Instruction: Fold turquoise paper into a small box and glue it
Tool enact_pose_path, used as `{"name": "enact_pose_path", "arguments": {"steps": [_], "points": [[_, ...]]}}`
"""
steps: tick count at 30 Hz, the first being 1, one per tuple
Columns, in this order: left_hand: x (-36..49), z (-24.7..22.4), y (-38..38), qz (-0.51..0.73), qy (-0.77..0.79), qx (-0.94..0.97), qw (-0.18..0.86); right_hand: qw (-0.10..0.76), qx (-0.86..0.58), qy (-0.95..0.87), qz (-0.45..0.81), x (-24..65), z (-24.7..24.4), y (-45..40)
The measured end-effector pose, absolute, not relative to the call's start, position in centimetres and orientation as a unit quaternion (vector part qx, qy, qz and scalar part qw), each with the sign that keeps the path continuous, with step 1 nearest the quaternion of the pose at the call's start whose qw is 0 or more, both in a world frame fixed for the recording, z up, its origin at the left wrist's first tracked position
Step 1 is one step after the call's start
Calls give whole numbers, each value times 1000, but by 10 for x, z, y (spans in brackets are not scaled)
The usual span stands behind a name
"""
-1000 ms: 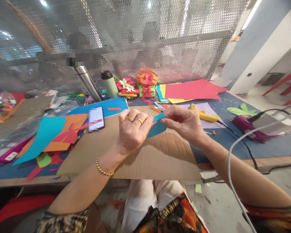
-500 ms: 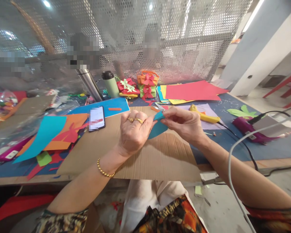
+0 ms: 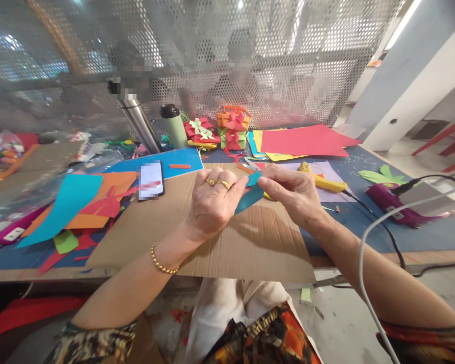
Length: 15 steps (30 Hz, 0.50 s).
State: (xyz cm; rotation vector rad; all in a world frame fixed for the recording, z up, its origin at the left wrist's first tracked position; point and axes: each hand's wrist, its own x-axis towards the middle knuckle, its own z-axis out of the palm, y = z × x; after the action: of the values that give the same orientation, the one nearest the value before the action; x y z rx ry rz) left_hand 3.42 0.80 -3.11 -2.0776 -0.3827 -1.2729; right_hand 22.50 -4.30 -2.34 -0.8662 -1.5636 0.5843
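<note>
"Two hands, one thing between them?"

"Yep. Blue paper (image 3: 249,200), bent, up front over the middle of the cardboard sheet (image 3: 265,247)."

"Touching the cardboard?"

"Can't tell at the lower edge."

"Left hand (image 3: 214,205)?"

"Clenched, thumb and curled fingers gripping the paper's left part. Rings (image 3: 223,183) on it, gold-coloured bracelet (image 3: 163,263) at the wrist."

"Right hand (image 3: 293,194)?"

"Pinching the paper's upper right edge, thumb against fingers. Fingertips near the left hand's, blue showing between."

"Around them?"

"Scissors (image 3: 253,164) just beyond the paper, partly covered. Something yellow (image 3: 266,195) by the right thumb, mostly hidden, can't tell what. Yellow glue gun (image 3: 326,184) right of that hand, on a lavender sheet (image 3: 335,174), black cord (image 3: 375,220) trailing right."

"Left side?"

"Lit phone (image 3: 150,179) near the cardboard's edge, then a turquoise strip (image 3: 66,205) over orange paper (image 3: 117,184)."

"Back of the table?"

"Green bottle (image 3: 176,132), orange paper basket (image 3: 227,120) atop a green one, red sheet (image 3: 299,140) overlapping yellow."
</note>
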Motion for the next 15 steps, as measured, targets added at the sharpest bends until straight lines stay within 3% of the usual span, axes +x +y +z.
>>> {"name": "enact_pose_path", "arguments": {"steps": [15], "points": [[34,-31,7,-504,-158,-814,243,566,-442,-635,286,228,-28,-41]]}}
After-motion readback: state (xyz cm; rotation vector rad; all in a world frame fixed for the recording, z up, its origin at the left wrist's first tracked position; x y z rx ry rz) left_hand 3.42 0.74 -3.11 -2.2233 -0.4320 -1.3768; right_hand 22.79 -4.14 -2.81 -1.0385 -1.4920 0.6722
